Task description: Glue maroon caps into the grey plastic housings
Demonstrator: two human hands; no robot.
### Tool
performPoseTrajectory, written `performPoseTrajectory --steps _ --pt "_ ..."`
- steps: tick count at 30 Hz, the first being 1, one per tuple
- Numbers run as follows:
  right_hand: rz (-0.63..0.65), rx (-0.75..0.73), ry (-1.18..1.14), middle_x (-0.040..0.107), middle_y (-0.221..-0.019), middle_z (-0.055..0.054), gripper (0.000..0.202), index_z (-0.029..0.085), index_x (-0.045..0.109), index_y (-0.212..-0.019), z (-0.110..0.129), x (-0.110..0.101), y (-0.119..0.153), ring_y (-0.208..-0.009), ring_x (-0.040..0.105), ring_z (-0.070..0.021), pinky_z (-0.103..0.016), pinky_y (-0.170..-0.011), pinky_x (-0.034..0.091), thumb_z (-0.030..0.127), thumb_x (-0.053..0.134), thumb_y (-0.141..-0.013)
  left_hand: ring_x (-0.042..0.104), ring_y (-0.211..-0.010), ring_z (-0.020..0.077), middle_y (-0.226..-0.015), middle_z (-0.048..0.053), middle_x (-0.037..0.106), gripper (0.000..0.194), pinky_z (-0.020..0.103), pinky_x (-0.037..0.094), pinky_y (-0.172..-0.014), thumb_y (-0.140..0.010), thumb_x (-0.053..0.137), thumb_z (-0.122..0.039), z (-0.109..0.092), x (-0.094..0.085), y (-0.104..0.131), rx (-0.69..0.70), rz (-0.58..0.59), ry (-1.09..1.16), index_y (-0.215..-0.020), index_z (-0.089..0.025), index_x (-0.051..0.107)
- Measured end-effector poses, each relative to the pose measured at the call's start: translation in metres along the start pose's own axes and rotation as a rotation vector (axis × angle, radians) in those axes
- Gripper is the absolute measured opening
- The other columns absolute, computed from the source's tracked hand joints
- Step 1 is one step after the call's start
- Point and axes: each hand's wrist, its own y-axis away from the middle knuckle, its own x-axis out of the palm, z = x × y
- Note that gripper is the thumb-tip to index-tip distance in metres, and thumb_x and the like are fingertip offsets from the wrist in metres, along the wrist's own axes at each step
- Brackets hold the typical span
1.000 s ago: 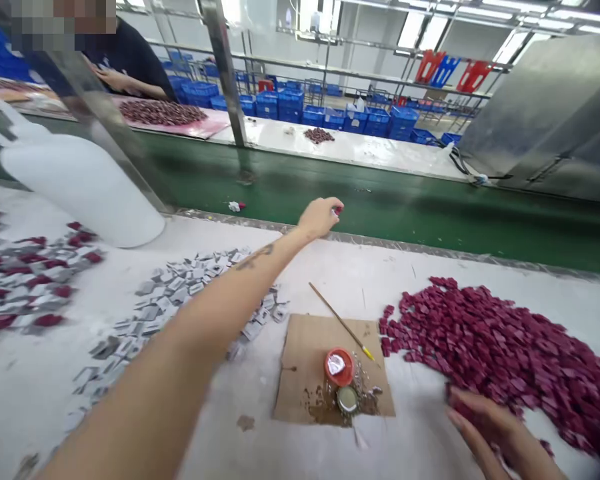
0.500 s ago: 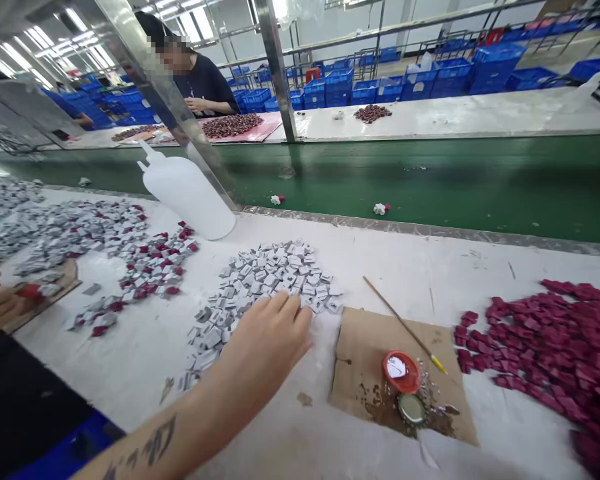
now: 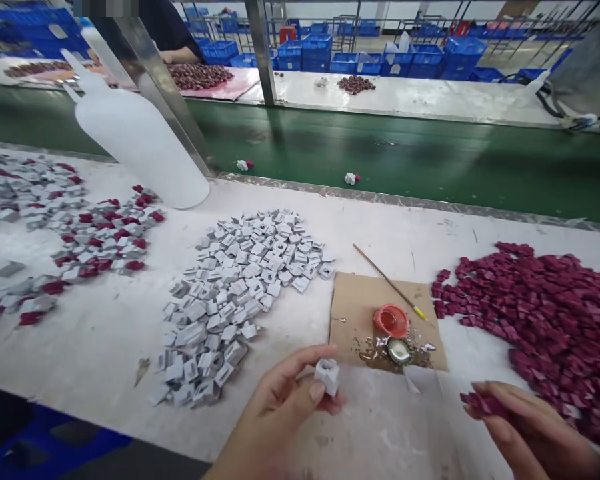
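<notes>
While the left hand (image 3: 295,395), toward eight o'clock from a flat brown cardboard square (image 3: 351,292), is clamping thumb and fingertips on a small hollow pale-grey block (image 3: 328,378), the right hand (image 3: 530,427), toward four o'clock, is pinching a small dark-maroon piece (image 3: 487,404) between thumb and fingers. The two pieces are sitting well apart, so this pair is looking unjoined.

On a long green belt (image 3: 430,167) stretching across twelve o'clock, one pale-grey-and-maroon cluster (image 3: 245,165) is lying between ten and eleven o'clock and a second similar cluster (image 3: 351,178) between eleven and twelve; both are seemingly counting as done. Much is apparently remaining: a broad heap of loose pale-grey blocks (image 3: 250,273) is spreading between nine and ten o'clock, and a heap of loose dark-maroon pieces (image 3: 545,307) is spreading toward three.

On the cardboard, a small round red cup (image 3: 392,322) is standing open, its inside showing red, its contents unclear. Just beside it, toward five o'clock, a crimped metal bottle cap (image 3: 399,351) is holding something pale and shiny, perhaps only its lining. Toward ten o'clock, a large opaque white plastic bottle (image 3: 145,140) is hiding whatever is inside. Beyond the belt, blue plastic crates (image 3: 316,53) are standing in a row, too small to read.
</notes>
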Motion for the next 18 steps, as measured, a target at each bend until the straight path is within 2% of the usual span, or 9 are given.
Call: performPoseTrajectory --steps 2,3,6,9,12,14,16,18 --pt "-0.005 -0.039 0.025 0.070 -0.103 -0.005 0.027 0.026 0.069 -0.110 0.027 0.004 -0.022 -0.081 0.071 -0.0188 -0.023 -0.056 0.059 0.020 0.065 -0.084 0.074 -0.082 0.0198 -0.091 0.007 0.073 0.026 0.029 0.060 -0.070 -0.097 0.050 -0.035 0.009 0.005 0.011 -0.120 0.004 0.145 -0.116 -0.024 0.064" --pt "0.037 -0.061 0.013 0.069 -0.106 -0.004 0.028 0.026 0.068 -0.111 0.040 0.007 -0.031 -0.085 0.070 -0.0180 -0.023 -0.062 0.060 0.017 0.063 -0.086 0.074 -0.084 0.0213 -0.096 0.008 0.072 0.025 0.031 0.060 -0.071 -0.095 0.054 -0.040 0.014 0.008 0.014 -0.153 -0.005 0.184 -0.111 -0.024 0.066" --pt "0.038 -0.051 0.044 0.069 -0.104 -0.003 0.026 0.024 0.067 -0.110 0.065 0.018 -0.052 -0.087 0.069 -0.0165 -0.026 -0.074 0.060 0.013 0.060 -0.087 0.074 -0.083 0.0224 -0.107 0.011 0.069 0.030 0.031 0.060 -0.067 -0.089 0.061 -0.049 0.028 0.016 0.021 -0.162 -0.013 0.229 -0.100 -0.022 0.068" --pt "0.023 -0.049 0.099 0.072 -0.094 -0.002 0.020 0.023 0.067 -0.105 0.068 0.026 -0.060 -0.084 0.069 -0.0160 -0.026 -0.076 0.059 0.015 0.064 -0.086 0.073 -0.077 0.0197 -0.104 0.011 0.068 0.036 0.029 0.060 -0.064 -0.086 0.061 -0.053 0.036 0.023 0.023 -0.054 -0.056 0.233 -0.103 -0.022 0.068" --pt "0.059 -0.091 0.132 0.072 -0.095 -0.002 0.017 0.023 0.068 -0.100 0.062 0.029 -0.064 -0.086 0.069 -0.0165 -0.029 -0.077 0.059 0.013 0.063 -0.087 0.070 -0.082 0.0191 -0.100 0.009 0.066 0.036 0.030 0.061 -0.071 -0.087 0.063 -0.048 0.034 0.025 0.024 0.002 -0.091 0.214 -0.116 -0.027 0.067" --pt "0.084 -0.136 0.149 0.072 -0.096 -0.003 0.021 0.023 0.068 -0.101 0.059 0.031 -0.066 -0.086 0.069 -0.0165 -0.030 -0.077 0.059 0.009 0.062 -0.086 0.069 -0.082 0.0174 -0.102 0.008 0.064 0.032 0.028 0.061 -0.073 -0.087 0.064 -0.044 0.029 0.024 0.025 -0.007 -0.053 0.224 -0.116 -0.030 0.069" --pt "0.101 -0.174 0.153 0.072 -0.095 -0.003 0.024 0.022 0.068 -0.103 0.059 0.032 -0.068 -0.086 0.068 -0.0160 -0.030 -0.076 0.058 0.006 0.061 -0.086 0.069 -0.077 0.0147 -0.107 0.006 0.065 0.024 0.025 0.060 -0.070 -0.084 0.069 -0.039 0.025 0.022 0.026 -0.011 0.001 0.257 -0.108 -0.033 0.072" --pt "0.115 -0.197 0.153 0.071 -0.094 -0.004 0.025 0.021 0.068 -0.103 0.059 0.033 -0.069 -0.086 0.067 -0.0157 -0.030 -0.077 0.058 0.004 0.061 -0.086 0.068 -0.069 0.0120 -0.105 0.003 0.069 0.025 0.021 0.059 -0.065 -0.079 0.075 -0.030 0.023 0.021 0.027 -0.032 0.062 0.274 -0.103 -0.035 0.070"
